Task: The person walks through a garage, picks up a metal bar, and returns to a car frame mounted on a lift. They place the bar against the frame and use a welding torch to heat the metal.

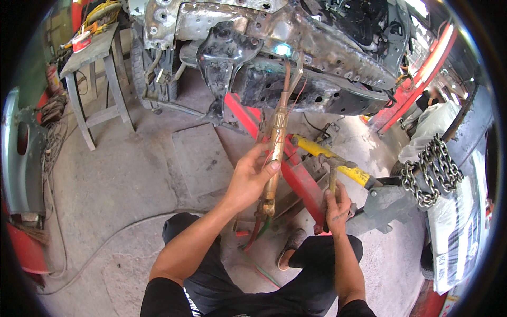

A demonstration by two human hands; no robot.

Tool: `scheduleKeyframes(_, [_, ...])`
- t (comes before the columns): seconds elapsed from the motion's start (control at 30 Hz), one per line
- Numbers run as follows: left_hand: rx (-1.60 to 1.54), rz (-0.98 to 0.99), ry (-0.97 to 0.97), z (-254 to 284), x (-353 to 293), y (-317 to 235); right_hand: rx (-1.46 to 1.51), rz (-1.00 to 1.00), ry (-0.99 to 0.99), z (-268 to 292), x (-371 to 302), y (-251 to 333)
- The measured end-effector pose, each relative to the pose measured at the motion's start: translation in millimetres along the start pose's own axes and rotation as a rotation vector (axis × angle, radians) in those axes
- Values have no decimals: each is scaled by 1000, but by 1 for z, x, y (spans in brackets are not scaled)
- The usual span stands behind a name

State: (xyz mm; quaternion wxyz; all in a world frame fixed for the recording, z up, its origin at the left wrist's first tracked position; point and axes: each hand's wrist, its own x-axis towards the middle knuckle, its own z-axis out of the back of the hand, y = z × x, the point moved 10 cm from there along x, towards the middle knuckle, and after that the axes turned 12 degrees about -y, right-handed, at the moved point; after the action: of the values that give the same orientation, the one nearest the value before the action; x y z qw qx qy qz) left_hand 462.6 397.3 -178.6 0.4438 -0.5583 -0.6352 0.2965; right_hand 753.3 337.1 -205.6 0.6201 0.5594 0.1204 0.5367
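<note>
My left hand (252, 174) is wrapped round the brass body of a gas torch (280, 124). The torch points up and away, and a bright blue-white glow shows at its tip against the bare metal car frame (269, 33). A red and a green hose hang from its lower end. In my right hand (338, 207) is a hammer (332, 177), gripped by its handle with the head uppermost, lower and to the right of the torch. Beside the glow hangs a black bracket-like part (224, 55) of the car front.
Below the frame runs a red steel beam (301, 179), with a yellow cylinder (332, 158) crossing beside it. A coiled chain (433, 171) wraps a post at right. A wooden bench (100, 68) stands far left. A grey hose (127, 227) lies across the concrete floor.
</note>
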Motion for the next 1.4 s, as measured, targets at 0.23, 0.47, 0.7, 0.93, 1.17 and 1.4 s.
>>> scheduleKeyframes(0.23, [0,13,17,1,-3,-5,101,399,-82,1,51,96])
scheduleKeyframes(0.47, [-91,29,-14,-1,1,-11,-202,586,-78,-7,70,145])
scheduleKeyframes(0.7, [-85,20,17,-5,4,-11,-241,576,-72,-11,74,155])
scheduleKeyframes(0.93, [-59,-11,25,-6,8,-10,-292,828,-74,-20,90,197])
scheduleKeyframes(1.17, [-102,38,23,-5,7,-11,-290,986,-131,-32,108,238])
scheduleKeyframes(1.4, [-77,14,12,-3,6,-14,-183,746,-66,-35,134,231])
